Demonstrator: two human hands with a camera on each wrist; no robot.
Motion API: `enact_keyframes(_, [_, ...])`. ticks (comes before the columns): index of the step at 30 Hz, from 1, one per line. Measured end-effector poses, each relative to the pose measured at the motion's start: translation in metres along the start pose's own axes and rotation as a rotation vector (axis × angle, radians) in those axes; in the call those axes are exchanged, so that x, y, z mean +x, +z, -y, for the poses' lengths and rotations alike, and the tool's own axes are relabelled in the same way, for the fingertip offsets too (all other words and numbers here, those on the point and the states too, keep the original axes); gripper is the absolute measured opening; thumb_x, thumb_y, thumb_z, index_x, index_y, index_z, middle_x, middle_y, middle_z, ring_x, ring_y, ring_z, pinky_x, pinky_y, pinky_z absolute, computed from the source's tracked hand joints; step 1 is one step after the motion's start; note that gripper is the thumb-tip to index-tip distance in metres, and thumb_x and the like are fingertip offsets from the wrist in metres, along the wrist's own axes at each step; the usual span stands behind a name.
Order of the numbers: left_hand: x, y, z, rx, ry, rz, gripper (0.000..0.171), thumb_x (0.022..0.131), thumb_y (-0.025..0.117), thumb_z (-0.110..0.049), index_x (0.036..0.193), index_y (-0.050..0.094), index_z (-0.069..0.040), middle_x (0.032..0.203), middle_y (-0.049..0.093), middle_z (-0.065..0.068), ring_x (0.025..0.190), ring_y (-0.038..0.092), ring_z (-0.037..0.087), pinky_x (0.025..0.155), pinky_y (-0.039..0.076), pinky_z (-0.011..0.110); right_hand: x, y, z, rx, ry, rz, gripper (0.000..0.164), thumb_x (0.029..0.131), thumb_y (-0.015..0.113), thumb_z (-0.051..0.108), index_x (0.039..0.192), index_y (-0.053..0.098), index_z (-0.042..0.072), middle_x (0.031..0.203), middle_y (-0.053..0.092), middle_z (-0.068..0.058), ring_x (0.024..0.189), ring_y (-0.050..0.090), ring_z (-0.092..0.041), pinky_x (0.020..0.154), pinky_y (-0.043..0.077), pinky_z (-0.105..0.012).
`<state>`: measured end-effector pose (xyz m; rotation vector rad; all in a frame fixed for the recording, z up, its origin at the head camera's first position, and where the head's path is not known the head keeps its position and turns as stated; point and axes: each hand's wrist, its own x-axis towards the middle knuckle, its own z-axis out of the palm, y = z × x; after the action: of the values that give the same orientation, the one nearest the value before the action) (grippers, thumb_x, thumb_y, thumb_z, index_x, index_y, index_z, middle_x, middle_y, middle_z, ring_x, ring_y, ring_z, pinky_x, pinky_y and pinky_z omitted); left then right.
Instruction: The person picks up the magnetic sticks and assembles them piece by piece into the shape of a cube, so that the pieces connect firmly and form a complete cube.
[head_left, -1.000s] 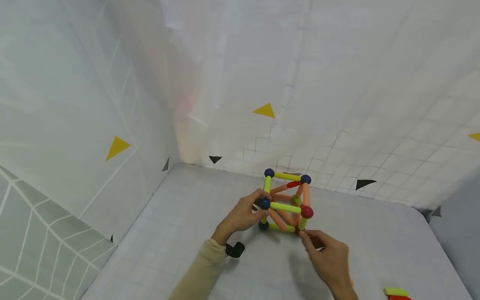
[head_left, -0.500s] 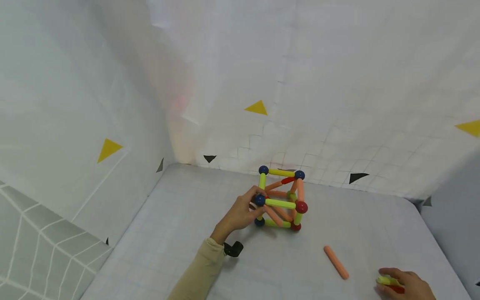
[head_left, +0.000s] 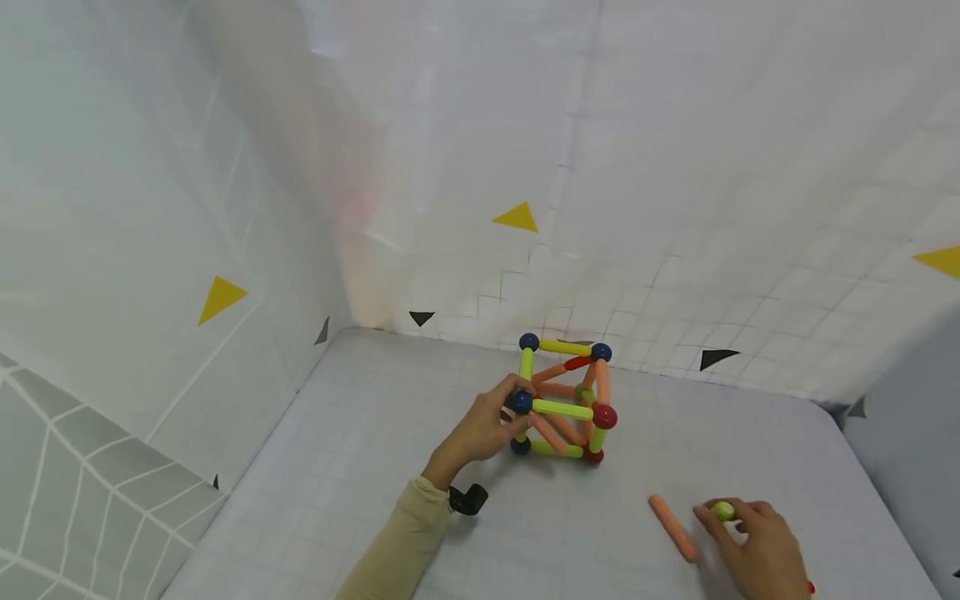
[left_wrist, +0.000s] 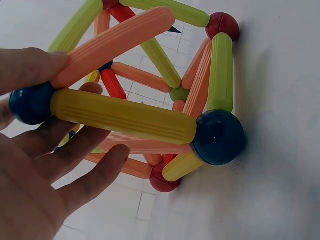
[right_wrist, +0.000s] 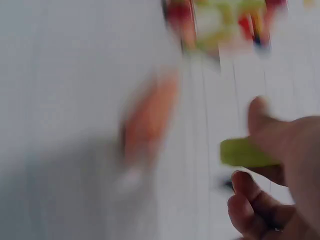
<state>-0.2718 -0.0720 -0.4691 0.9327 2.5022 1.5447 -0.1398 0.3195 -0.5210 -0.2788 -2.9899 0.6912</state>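
A boxy frame of rods and balls [head_left: 562, 408] stands on the white surface, built from yellow-green, yellow, orange and red rods with blue, red and green balls. My left hand [head_left: 476, 429] grips its near left corner at a blue ball [left_wrist: 31, 105]. In the left wrist view, the thumb lies against the base of an orange rod [left_wrist: 117, 45] that slants from that ball; its other end looks loose. Off to the right, my right hand [head_left: 757, 542] pinches a yellow-green rod [right_wrist: 247, 153] between thumb and fingers, apart from the frame.
A loose orange rod [head_left: 673, 528] lies on the surface just left of my right hand. Part of a red piece [head_left: 811, 587] shows beside the right wrist. White sheet walls [head_left: 600, 167] rise behind and at the left. A black device [head_left: 468, 499] sits at my left wrist.
My right hand left the frame's lower right corner, reached to the yellow-green rod at the far right, and now brings it back leftward. The left hand keeps its grip.
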Motion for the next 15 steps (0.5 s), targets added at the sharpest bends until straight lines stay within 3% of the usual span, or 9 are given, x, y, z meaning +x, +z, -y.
enact_keyframes(2, [0.001, -0.001, 0.001, 0.003, 0.006, -0.013, 0.034, 0.104, 0.069, -0.018, 0.134, 0.052, -0.017, 0.134, 0.069, 0.006, 0.114, 0.068, 0.02, 0.093, 0.059, 0.041, 0.002, 0.009, 0.037, 0.056, -0.04, -0.015, 0.037, 0.103, 0.071, 0.036, 0.111, 0.073, 0.0, 0.1, 0.069, -0.017, 0.086, 0.064, -0.026, 0.073, 0.056, -0.043])
enact_keyframes(4, [0.002, -0.001, 0.003, -0.002, 0.014, -0.019, 0.034, 0.105, 0.069, -0.018, 0.134, 0.052, -0.015, 0.134, 0.068, 0.006, 0.115, 0.068, 0.02, 0.092, 0.059, 0.04, 0.004, 0.018, 0.068, 0.121, -0.124, 0.028, 0.029, 0.104, 0.071, 0.031, 0.112, 0.072, 0.003, 0.092, 0.067, -0.008, 0.08, 0.061, -0.019, 0.069, 0.053, -0.034])
enact_keyframes(7, [0.004, 0.001, 0.003, -0.014, 0.022, -0.015, 0.036, 0.105, 0.069, -0.02, 0.136, 0.052, -0.012, 0.134, 0.068, 0.005, 0.115, 0.068, 0.02, 0.092, 0.058, 0.036, 0.006, 0.032, 0.105, 0.173, -0.229, 0.043, 0.03, 0.097, 0.079, 0.028, 0.117, 0.072, 0.007, 0.079, 0.066, 0.003, 0.069, 0.056, -0.009, 0.061, 0.048, -0.024])
enact_keyframes(11, [0.004, 0.005, 0.003, -0.024, 0.027, -0.002, 0.037, 0.105, 0.069, -0.022, 0.137, 0.052, -0.011, 0.134, 0.067, 0.005, 0.114, 0.067, 0.018, 0.091, 0.057, 0.032, 0.011, 0.05, 0.132, 0.177, -0.301, -0.043, 0.048, 0.082, 0.092, 0.034, 0.115, 0.069, 0.007, 0.075, 0.072, 0.004, 0.062, 0.06, -0.004, 0.056, 0.048, -0.021])
enact_keyframes(15, [0.004, 0.009, 0.003, -0.014, 0.035, 0.001, 0.035, 0.105, 0.069, -0.022, 0.136, 0.053, -0.013, 0.134, 0.067, 0.004, 0.114, 0.067, 0.016, 0.091, 0.058, 0.033, 0.017, 0.063, 0.144, 0.14, -0.359, -0.202, 0.048, 0.079, 0.095, 0.034, 0.108, 0.07, 0.005, 0.08, 0.078, -0.005, 0.06, 0.066, -0.009, 0.053, 0.049, -0.022])
